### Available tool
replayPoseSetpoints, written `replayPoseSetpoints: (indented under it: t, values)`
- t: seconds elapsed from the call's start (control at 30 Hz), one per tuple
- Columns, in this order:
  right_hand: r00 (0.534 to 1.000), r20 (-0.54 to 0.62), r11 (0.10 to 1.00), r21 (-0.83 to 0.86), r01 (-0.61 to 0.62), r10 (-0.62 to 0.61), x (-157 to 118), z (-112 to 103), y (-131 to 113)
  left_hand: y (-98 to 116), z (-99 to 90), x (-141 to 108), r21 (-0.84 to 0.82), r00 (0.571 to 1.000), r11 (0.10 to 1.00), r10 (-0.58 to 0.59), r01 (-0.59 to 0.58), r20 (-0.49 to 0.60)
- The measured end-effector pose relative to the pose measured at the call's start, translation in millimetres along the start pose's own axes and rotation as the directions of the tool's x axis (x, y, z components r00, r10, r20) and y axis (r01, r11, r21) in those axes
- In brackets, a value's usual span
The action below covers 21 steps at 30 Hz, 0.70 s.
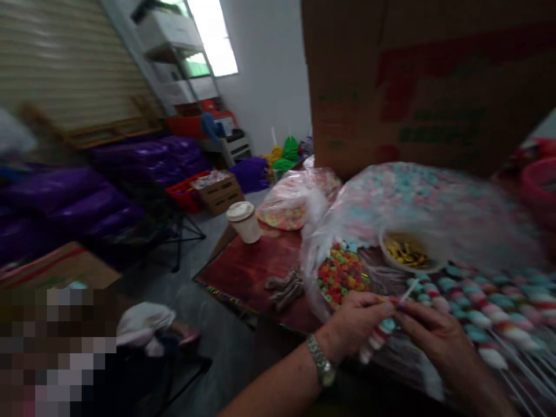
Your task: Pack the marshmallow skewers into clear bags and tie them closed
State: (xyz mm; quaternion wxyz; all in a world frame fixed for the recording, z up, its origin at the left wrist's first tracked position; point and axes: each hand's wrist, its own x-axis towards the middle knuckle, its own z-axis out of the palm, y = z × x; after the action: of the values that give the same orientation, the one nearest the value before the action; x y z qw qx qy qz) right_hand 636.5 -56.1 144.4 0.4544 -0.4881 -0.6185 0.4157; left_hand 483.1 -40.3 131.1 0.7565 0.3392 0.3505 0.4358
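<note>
My left hand (358, 321), with a metal watch on the wrist, is closed around a candy skewer (384, 327) of blue, white and red pieces. My right hand (428, 327) pinches the same skewer near its white stick, its fingertips close to my left ones. Just beyond my left hand lie small red, orange and green rings (341, 272) in clear plastic. A round tub (417, 263) with gold pieces sits above my hands. Several finished-looking skewers (495, 307) lie to the right of my right hand.
A lidded cup (244, 223) and grey-brown strands (284, 286) stand and lie on the red table (256, 260). Behind are a big bag of pastel candy (417, 191), a smaller bag (286, 200) and a tall carton (417, 87). A person (65, 359) sits at lower left.
</note>
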Motion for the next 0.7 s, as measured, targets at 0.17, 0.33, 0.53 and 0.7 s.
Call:
replayPoseSetpoints:
  t: [0.17, 0.33, 0.53, 0.7]
  values:
    - [0.962, 0.238, 0.986, -0.070, 0.154, -0.133, 2, -12, -26, 15, 4.7, -2, -0.197, 0.923, 0.938, -0.215, 0.287, 0.320]
    - [0.939, 0.333, 0.994, -0.044, 0.103, -0.082, -1, -13, -36, 21, 12.3, -12, -0.229, 0.925, 0.943, -0.150, 0.240, 0.350]
    - [0.861, 0.242, 0.722, -0.472, 0.507, -0.447, 0, -13, -22, 21, 14.9, -8, -0.050, 0.998, 0.998, 0.043, -0.040, 0.055]
    - [0.693, 0.187, 0.327, -0.777, 0.538, -0.696, -5, -5, -23, 34, 24.8, -5, 0.024, 0.997, 0.999, -0.029, 0.031, -0.071]
